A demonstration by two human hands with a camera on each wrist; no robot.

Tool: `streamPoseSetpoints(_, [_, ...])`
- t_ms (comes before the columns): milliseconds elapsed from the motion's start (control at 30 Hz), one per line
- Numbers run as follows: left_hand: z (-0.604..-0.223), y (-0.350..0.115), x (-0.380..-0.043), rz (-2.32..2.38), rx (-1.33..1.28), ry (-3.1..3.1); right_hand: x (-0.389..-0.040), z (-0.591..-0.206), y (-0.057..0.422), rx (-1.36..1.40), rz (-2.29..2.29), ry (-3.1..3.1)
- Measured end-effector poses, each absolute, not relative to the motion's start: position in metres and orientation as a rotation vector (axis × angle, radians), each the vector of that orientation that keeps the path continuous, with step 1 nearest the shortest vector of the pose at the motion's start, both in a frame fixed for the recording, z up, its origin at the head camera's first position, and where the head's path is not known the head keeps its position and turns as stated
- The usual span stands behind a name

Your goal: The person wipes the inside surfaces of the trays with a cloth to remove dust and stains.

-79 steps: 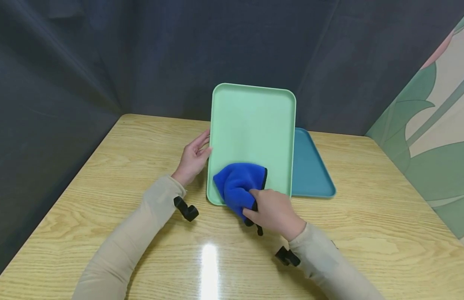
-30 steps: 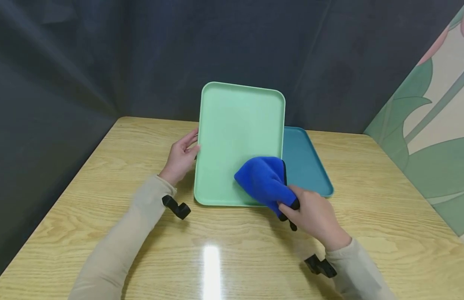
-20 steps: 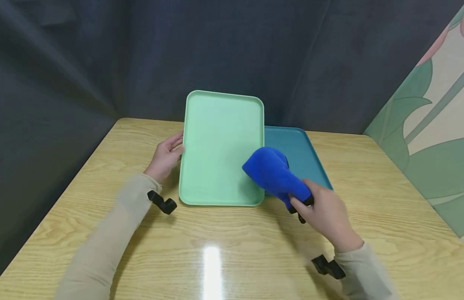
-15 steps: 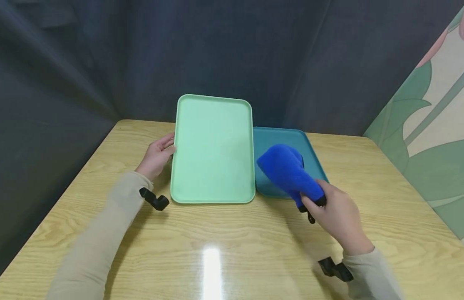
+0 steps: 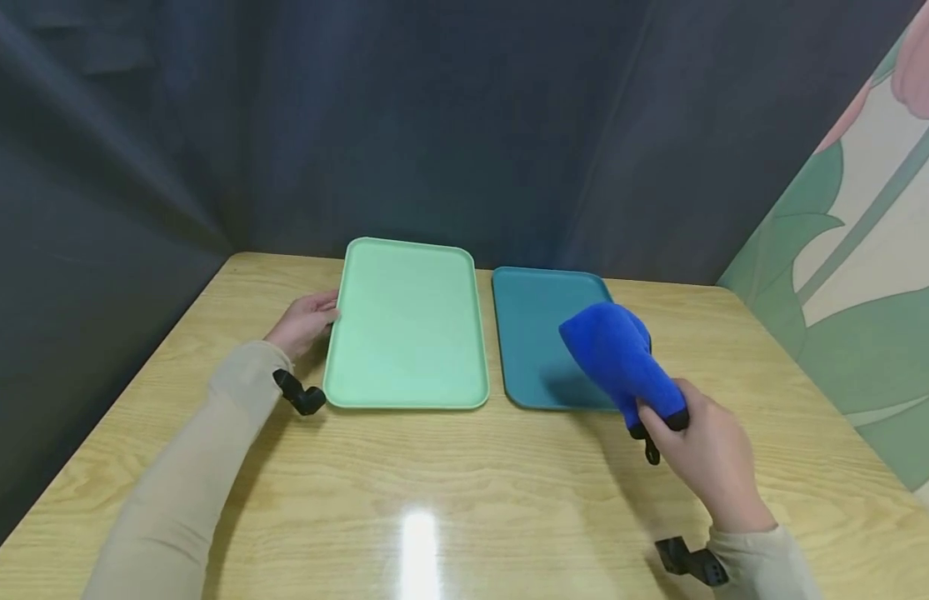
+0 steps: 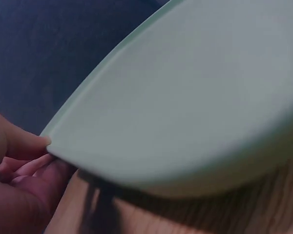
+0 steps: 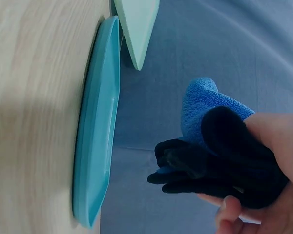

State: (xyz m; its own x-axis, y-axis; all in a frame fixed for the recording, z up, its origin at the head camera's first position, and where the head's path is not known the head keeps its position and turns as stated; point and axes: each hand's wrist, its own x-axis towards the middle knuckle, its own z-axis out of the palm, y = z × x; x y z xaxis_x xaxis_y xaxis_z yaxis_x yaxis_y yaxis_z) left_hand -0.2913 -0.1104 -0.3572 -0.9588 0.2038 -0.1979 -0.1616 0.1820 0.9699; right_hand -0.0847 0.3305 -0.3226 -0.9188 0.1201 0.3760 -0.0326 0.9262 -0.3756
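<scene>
My left hand point(image 5: 302, 325) pinches the left edge of a light green tray point(image 5: 407, 329), thumb on the rim and fingers beneath. In the left wrist view the green tray point(image 6: 176, 97) slants, its gripped edge raised above the wood. My right hand point(image 5: 707, 454) grips a bunched blue cloth point(image 5: 614, 354) with black edging and a small loop. The cloth hangs in the air over the right part of a teal tray point(image 5: 539, 342), which lies flat on the table. In the right wrist view the cloth point(image 7: 198, 107) is apart from the teal tray point(image 7: 97, 126).
The wooden table point(image 5: 359, 492) extends in front of both trays. A dark curtain point(image 5: 434, 125) rises behind and along the left. On the right stands a wall panel with a leaf and flower pattern point(image 5: 869, 317). Black camera mounts sit on both wrists.
The green tray has moved left and tipped down toward the table, uncovering the teal tray. My right hand has lifted the blue cloth off the green tray and carried it right.
</scene>
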Motion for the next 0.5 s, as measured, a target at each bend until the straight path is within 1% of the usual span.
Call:
streamPoseSetpoints(367, [-0.368, -0.127, -0.299, 1.697, -0.015, 2.198, -0.092, -0.329, 0.329, -0.053, 0.53, -2.719])
streamPoseSetpoints(500, [-0.367, -0.13, -0.299, 1.646, 0.018, 2.209, -0.095, -0.329, 0.331, -0.06, 0.54, -2.728])
